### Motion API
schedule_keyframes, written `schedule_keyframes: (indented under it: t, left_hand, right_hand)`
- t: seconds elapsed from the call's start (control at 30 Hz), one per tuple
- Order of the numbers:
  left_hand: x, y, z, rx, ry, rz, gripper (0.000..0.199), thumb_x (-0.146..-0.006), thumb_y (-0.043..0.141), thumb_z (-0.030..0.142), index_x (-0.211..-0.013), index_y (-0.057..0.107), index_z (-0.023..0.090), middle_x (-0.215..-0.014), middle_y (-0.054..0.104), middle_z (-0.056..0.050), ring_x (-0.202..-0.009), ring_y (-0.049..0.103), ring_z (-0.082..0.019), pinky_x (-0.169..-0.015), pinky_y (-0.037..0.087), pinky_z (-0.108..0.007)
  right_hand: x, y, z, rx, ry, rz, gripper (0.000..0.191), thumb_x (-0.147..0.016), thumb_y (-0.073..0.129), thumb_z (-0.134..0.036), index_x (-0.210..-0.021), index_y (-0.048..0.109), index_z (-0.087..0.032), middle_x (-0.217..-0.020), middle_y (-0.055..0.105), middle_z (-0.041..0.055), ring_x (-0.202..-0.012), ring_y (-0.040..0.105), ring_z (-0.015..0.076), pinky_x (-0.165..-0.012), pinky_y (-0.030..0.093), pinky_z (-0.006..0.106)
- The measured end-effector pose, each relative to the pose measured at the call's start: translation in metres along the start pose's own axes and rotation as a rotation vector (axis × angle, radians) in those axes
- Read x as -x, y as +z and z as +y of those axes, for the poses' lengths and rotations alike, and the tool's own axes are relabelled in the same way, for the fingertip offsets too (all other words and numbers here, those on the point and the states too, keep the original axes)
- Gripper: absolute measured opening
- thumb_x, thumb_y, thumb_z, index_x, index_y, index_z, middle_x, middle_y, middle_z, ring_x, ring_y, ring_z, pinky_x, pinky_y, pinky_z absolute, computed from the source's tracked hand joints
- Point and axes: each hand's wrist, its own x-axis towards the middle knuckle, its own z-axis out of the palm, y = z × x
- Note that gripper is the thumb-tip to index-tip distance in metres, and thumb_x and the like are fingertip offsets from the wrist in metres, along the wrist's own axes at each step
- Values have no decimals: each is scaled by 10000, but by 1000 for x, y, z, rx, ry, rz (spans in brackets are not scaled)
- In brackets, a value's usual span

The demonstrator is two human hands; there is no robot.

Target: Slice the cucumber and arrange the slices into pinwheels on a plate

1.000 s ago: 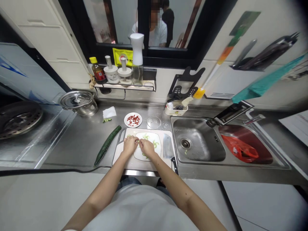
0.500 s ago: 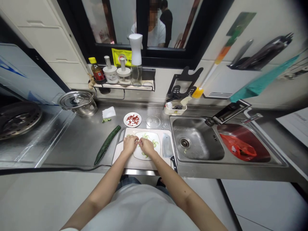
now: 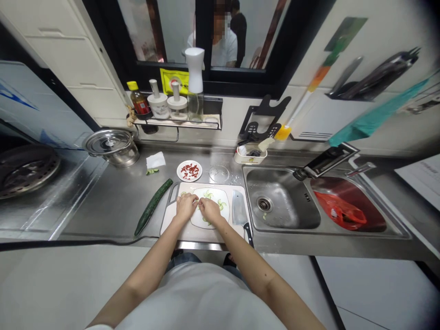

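Both hands meet over the left part of a white squarish plate (image 3: 213,223), fingertips close together and bent in a pinch. Whatever lies between the fingers of my left hand (image 3: 186,205) and my right hand (image 3: 209,209) is too small and covered to make out. Thin pale-green cucumber slices (image 3: 222,204) sit on the plate in small fanned groups. Beneath the plate is a pale cutting board (image 3: 172,219); a few more slices show at its upper left, behind my left hand. A cleaver (image 3: 239,208) with a black handle rests on the board's right side.
Left of the board lies a whole cucumber (image 3: 153,206). A small plate of chopped red pieces (image 3: 189,171) stands behind it, near a white tissue (image 3: 156,160) and green scraps. Further left is a lidded steel pot (image 3: 120,151). A double sink (image 3: 285,197) adjoins on the right.
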Motion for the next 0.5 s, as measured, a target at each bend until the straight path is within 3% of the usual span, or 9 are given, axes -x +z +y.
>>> schedule_keyframes:
  t: [0.5]
  left_hand:
    - [2, -4, 0, 26, -41, 25, 181, -856, 540, 290, -931, 695, 232, -941, 669, -63, -1008, 533, -229, -870, 336, -346]
  right_hand:
    - [7, 6, 5, -23, -65, 59, 238, -942, 394, -246, -1065, 597, -226, -1050, 645, 41, -954, 566, 156, -755, 350, 242]
